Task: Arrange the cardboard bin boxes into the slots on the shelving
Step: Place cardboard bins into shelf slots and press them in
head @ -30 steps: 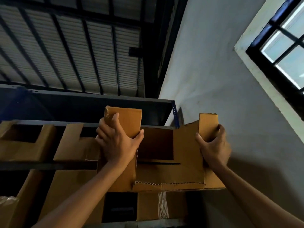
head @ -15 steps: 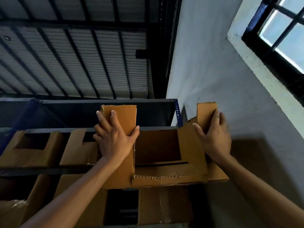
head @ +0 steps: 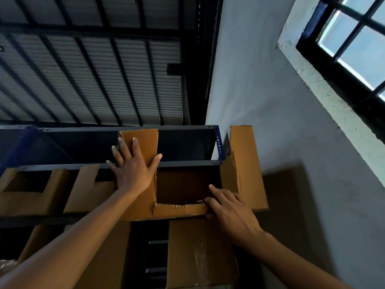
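Observation:
A brown cardboard bin box (head: 248, 176) with a cut-out front sits in the rightmost slot of the upper shelf of the dark blue shelving (head: 83, 140). My left hand (head: 133, 170) presses flat, fingers straight, on the box's tall left front flap. Lower down, my right hand (head: 229, 209) rests with relaxed fingers on the low front lip at the box's right corner. The box's right flap sticks up past the shelf's blue corner post (head: 218, 142).
Two more cut-front bin boxes (head: 33, 192) (head: 87, 195) stand in the slots to the left. On the shelf below is a taped cardboard box (head: 200, 255). A white wall (head: 270, 101) with a black-framed window (head: 350, 44) runs close on the right.
The box has slid deeper into the slot. My left hand went from gripping the left flap to pressing flat on it. My right hand left the right flap and dropped to the front lip.

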